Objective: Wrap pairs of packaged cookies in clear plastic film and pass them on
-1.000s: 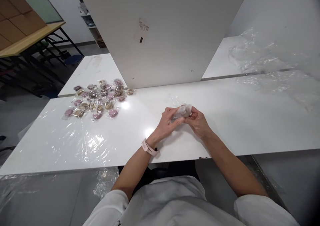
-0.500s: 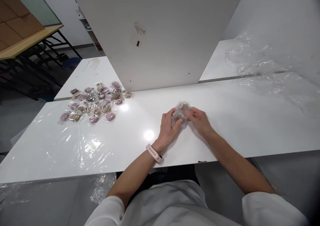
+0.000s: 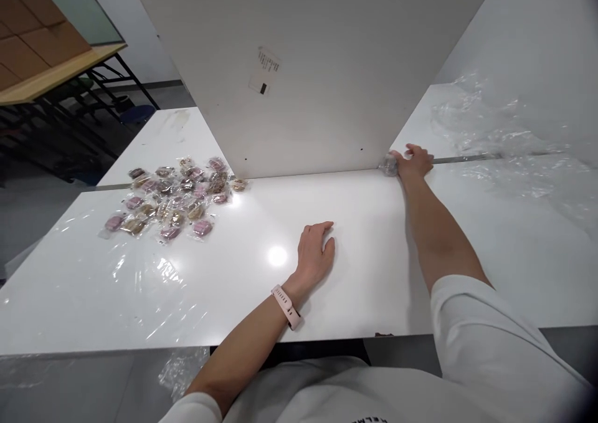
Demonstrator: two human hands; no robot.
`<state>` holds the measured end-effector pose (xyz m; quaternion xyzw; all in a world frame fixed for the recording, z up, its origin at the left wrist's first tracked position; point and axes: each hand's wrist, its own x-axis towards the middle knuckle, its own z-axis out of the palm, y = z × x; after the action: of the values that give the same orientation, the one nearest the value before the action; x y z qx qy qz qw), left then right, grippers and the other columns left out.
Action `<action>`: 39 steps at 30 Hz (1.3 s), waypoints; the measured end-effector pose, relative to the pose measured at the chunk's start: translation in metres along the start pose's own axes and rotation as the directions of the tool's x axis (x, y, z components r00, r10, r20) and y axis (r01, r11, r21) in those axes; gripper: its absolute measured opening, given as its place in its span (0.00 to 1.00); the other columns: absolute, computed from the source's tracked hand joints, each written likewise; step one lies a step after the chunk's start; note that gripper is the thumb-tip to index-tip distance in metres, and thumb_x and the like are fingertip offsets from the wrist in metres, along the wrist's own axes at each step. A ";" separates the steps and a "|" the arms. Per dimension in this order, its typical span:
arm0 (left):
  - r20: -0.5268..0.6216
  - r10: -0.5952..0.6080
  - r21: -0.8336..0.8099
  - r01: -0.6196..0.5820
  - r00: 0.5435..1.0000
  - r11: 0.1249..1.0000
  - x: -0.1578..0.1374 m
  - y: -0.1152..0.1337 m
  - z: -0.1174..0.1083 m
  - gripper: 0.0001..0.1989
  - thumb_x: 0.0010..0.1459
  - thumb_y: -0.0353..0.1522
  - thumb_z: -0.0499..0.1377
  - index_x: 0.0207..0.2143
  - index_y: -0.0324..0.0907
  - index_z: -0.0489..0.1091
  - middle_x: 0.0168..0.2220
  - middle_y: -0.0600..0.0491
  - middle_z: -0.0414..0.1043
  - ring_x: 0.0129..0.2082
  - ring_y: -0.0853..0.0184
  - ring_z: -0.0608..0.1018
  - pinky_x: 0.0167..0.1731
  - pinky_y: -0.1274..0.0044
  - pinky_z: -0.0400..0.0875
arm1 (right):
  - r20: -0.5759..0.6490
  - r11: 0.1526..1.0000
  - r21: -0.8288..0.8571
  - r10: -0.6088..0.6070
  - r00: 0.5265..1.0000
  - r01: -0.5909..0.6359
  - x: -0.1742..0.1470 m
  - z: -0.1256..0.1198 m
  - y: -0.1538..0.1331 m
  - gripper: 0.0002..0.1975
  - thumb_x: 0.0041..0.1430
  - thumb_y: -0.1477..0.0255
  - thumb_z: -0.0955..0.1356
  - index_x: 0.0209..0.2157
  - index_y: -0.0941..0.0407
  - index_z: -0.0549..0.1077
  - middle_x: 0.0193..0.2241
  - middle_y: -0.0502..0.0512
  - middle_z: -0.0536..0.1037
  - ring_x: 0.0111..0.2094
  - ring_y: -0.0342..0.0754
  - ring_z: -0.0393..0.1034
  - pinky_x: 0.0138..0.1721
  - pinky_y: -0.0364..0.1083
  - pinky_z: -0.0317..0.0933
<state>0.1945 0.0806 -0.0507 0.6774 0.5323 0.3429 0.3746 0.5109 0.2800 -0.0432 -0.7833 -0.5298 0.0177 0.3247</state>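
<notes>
A person's right hand (image 3: 413, 160) reaches to the upper right of the frame, fingers closed over a small clear-wrapped packet (image 3: 389, 164) at the foot of the white upright panel (image 3: 327, 68); its contents are too blurred to name. The left hand (image 3: 315, 255) rests open and empty, palm down, on the white surface (image 3: 374, 255). Wrapped snacks (image 3: 172, 195) lie piled at left; crumpled film (image 3: 490, 130) blurs at right.

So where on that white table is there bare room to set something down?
The widest bare patch of the white table lies between the left hand and the right forearm, up to the white upright panel. It is crowded at far left with the pile of small wrapped snacks, and at far right with crumpled clear plastic film.
</notes>
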 end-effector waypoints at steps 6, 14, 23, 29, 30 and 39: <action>0.004 0.008 -0.001 -0.008 1.000 1.000 0.002 0.001 -0.003 0.18 0.61 0.25 0.54 0.53 0.44 0.69 0.48 0.47 0.73 0.51 0.60 0.74 0.47 0.67 0.72 | -0.277 0.910 -0.250 0.260 0.925 -0.331 -0.008 -0.025 0.040 0.26 0.73 0.71 0.55 0.68 0.65 0.54 0.68 0.81 0.49 0.68 0.56 0.41 0.58 0.63 0.41; -0.011 0.001 -0.009 -0.002 1.000 1.000 0.005 0.000 -0.002 0.17 0.60 0.24 0.54 0.50 0.43 0.71 0.46 0.47 0.75 0.49 0.60 0.75 0.48 0.65 0.72 | 0.137 0.912 -0.363 0.252 0.958 -0.189 -0.110 -0.088 0.082 0.29 0.71 0.67 0.55 0.67 0.67 0.61 0.68 0.75 0.57 0.66 0.62 0.52 0.61 0.60 0.48; -0.074 0.196 -0.108 -0.204 0.978 0.973 -0.008 0.013 -0.011 0.11 0.66 0.32 0.54 0.49 0.44 0.71 0.49 0.48 0.76 0.45 0.63 0.76 0.47 0.67 0.72 | 0.493 0.900 0.046 -0.398 0.774 0.434 -0.370 -0.137 -0.078 0.24 0.70 0.60 0.60 0.63 0.52 0.68 0.63 0.62 0.69 0.61 0.61 0.65 0.58 0.62 0.62; 0.318 0.506 0.079 -0.554 0.802 0.829 -0.086 0.028 -0.040 0.21 0.66 0.42 0.58 0.58 0.45 0.66 0.60 0.43 0.69 0.62 0.55 0.69 0.60 0.58 0.65 | 0.179 0.979 0.147 -0.167 0.969 0.142 -0.344 -0.197 -0.081 0.16 0.68 0.54 0.61 0.50 0.39 0.75 0.42 0.52 0.80 0.33 0.51 0.76 0.34 0.53 0.73; 0.409 0.530 0.095 -0.613 0.743 0.785 -0.102 0.026 -0.044 0.27 0.63 0.45 0.60 0.61 0.46 0.64 0.65 0.42 0.64 0.66 0.52 0.64 0.64 0.55 0.60 | 0.026 0.995 0.052 -0.083 0.996 0.081 -0.327 -0.197 -0.066 0.18 0.67 0.53 0.61 0.52 0.40 0.73 0.45 0.54 0.79 0.35 0.53 0.76 0.38 0.55 0.73; 0.470 0.447 0.008 -0.510 0.761 0.860 -0.149 -0.008 -0.037 0.19 0.69 0.29 0.51 0.59 0.52 0.68 0.61 0.51 0.71 0.67 0.61 0.66 0.68 0.57 0.55 | 0.481 0.983 0.099 0.088 0.872 -0.154 -0.205 -0.131 0.004 0.35 0.50 0.53 0.74 0.55 0.58 0.73 0.45 0.63 0.78 0.43 0.55 0.73 0.45 0.53 0.67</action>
<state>0.1296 -0.0586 -0.0496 0.8752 0.2612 0.2228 0.3408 0.4728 0.0423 -0.0063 -0.7631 -0.5404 0.2648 0.2354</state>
